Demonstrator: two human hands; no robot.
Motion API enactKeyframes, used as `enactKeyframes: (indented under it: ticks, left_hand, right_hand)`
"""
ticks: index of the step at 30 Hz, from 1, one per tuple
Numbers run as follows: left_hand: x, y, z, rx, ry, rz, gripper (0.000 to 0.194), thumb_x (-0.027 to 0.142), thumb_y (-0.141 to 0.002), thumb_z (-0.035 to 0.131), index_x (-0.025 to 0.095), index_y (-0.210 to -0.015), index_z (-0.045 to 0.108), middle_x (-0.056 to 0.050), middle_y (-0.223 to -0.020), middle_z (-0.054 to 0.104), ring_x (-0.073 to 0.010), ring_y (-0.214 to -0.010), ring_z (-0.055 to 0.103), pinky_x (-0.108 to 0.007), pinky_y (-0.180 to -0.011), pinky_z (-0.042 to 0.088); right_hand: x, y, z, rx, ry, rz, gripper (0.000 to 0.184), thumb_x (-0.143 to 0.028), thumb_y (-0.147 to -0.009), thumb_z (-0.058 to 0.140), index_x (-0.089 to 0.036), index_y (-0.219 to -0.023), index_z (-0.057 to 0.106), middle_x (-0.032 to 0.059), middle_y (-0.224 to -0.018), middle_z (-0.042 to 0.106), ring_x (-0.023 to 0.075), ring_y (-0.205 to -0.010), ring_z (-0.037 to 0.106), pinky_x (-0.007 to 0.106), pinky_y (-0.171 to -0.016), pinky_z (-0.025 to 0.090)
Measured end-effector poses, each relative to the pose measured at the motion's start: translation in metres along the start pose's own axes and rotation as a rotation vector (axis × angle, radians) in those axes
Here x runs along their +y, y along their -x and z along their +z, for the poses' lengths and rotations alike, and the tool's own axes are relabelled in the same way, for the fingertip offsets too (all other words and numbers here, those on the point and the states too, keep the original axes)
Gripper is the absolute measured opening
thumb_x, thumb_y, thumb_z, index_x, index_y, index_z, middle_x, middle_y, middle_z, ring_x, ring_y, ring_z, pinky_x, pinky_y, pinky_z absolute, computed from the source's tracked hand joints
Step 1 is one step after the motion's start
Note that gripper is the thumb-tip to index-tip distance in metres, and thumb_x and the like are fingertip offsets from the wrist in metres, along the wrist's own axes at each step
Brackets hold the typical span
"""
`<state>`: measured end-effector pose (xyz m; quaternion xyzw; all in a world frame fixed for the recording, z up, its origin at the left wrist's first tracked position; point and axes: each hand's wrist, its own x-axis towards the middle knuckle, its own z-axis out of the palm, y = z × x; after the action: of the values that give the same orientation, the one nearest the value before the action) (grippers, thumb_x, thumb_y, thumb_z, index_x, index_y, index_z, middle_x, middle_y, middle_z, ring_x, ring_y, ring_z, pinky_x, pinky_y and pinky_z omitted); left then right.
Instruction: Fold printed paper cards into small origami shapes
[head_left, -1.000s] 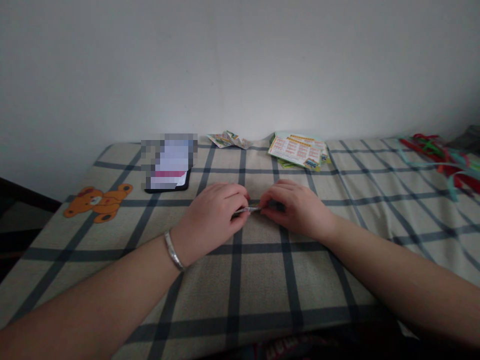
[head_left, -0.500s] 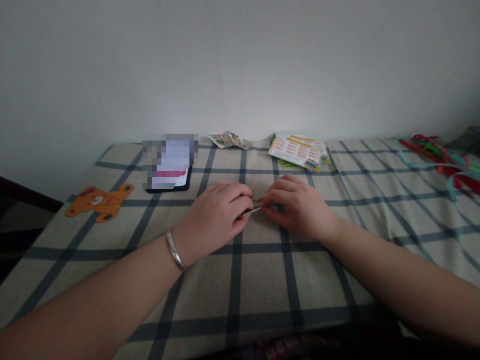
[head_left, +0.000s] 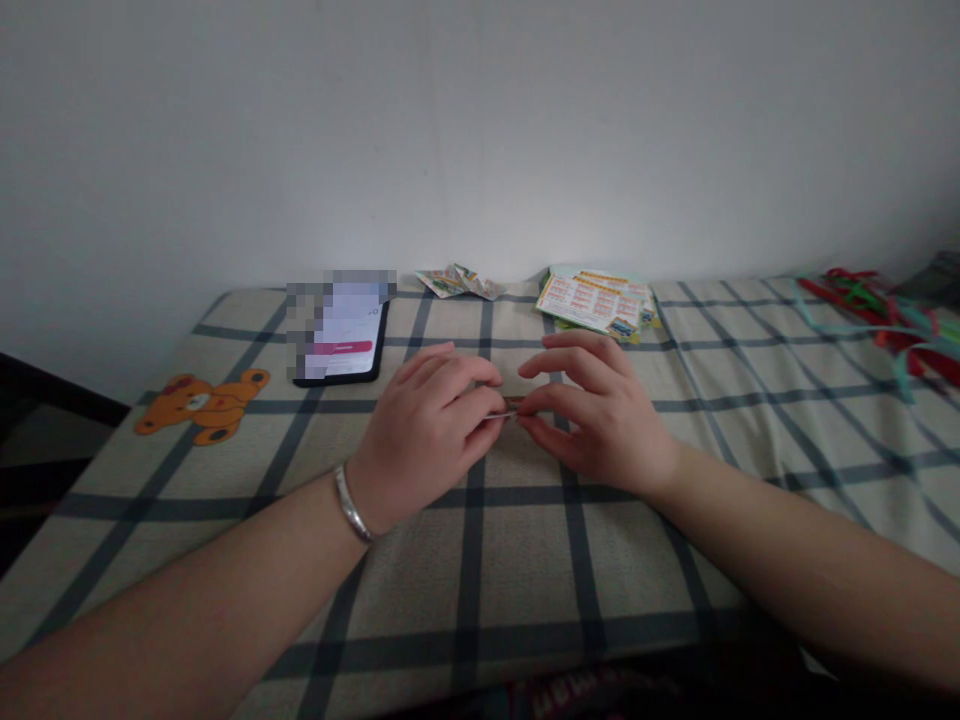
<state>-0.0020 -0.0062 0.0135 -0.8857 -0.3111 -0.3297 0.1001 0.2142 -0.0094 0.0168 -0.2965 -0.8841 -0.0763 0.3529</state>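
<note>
Over the middle of the checked cloth, my left hand [head_left: 442, 415] closes its thumb and fingers on a small, thin piece of folded paper [head_left: 510, 411], seen nearly edge-on. A silver bangle [head_left: 351, 502] circles the left wrist. From the other side, my right hand [head_left: 604, 415] pinches the paper's edge between thumb and index finger. Its other fingers are lifted and spread. Most of the paper is hidden by the fingers of both hands.
Along the wall lie folded printed papers [head_left: 459, 282] and a stack of printed cards [head_left: 596, 302]. A lit phone [head_left: 349, 335] and an orange bear cut-out [head_left: 202, 405] are to the left. Red and green ribbons [head_left: 877, 310] lie on the checked tablecloth [head_left: 517, 570] at far right.
The fingers have shifted along the paper, and less of it shows between the hands. My right hand's upper fingers have lifted and spread. The other things on the table stay put.
</note>
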Motion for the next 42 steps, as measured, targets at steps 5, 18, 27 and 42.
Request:
enactKeyframes:
  ticks: [5,18,27,42]
  left_hand:
    - [0.0003,0.0005,-0.0002,0.038,0.070,-0.036,0.007,0.016,-0.084,0.061,0.017,-0.079,0.066,-0.006,-0.096,0.066,-0.0202,-0.094,0.062,-0.045,-0.101,0.046]
    - [0.0054,-0.0022,0.0019,0.117,0.327,-0.203,0.007,0.011,-0.083,0.062,0.017,-0.080,0.061,-0.004,-0.093,0.059,-0.0142,-0.089,0.059,-0.030,-0.080,0.051]
    - [0.0075,-0.0023,0.0006,0.134,0.321,-0.182,0.008,0.011,-0.083,0.063,0.017,-0.079,0.062,-0.003,-0.093,0.059,-0.0141,-0.090,0.059,-0.030,-0.080,0.052]
    - [0.0066,-0.0016,0.0012,0.132,0.231,-0.133,0.009,0.012,-0.083,0.062,0.017,-0.076,0.063,-0.005,-0.091,0.062,-0.0182,-0.092,0.060,-0.038,-0.084,0.053]
  right_hand:
    - [0.0000,-0.0008,-0.0012,0.053,-0.037,0.023,0.011,-0.021,-0.083,0.065,-0.023,-0.093,0.061,0.0051,-0.108,0.066,0.0242,-0.115,0.053,0.044,-0.098,0.045]
    - [0.0037,0.0036,-0.0027,0.121,0.052,-0.064,0.017,-0.022,-0.084,0.068,-0.030,-0.098,0.065,0.0010,-0.113,0.064,0.0229,-0.114,0.053,0.041,-0.095,0.047]
    - [0.0026,0.0029,-0.0035,0.125,0.003,-0.051,0.020,-0.022,-0.084,0.068,-0.032,-0.102,0.066,-0.0004,-0.103,0.067,0.0206,-0.107,0.057,0.039,-0.090,0.049]
    - [0.0033,0.0015,-0.0012,0.085,-0.009,-0.039,0.016,-0.023,-0.085,0.068,-0.029,-0.099,0.066,0.0003,-0.104,0.068,0.0209,-0.108,0.055,0.039,-0.092,0.047]
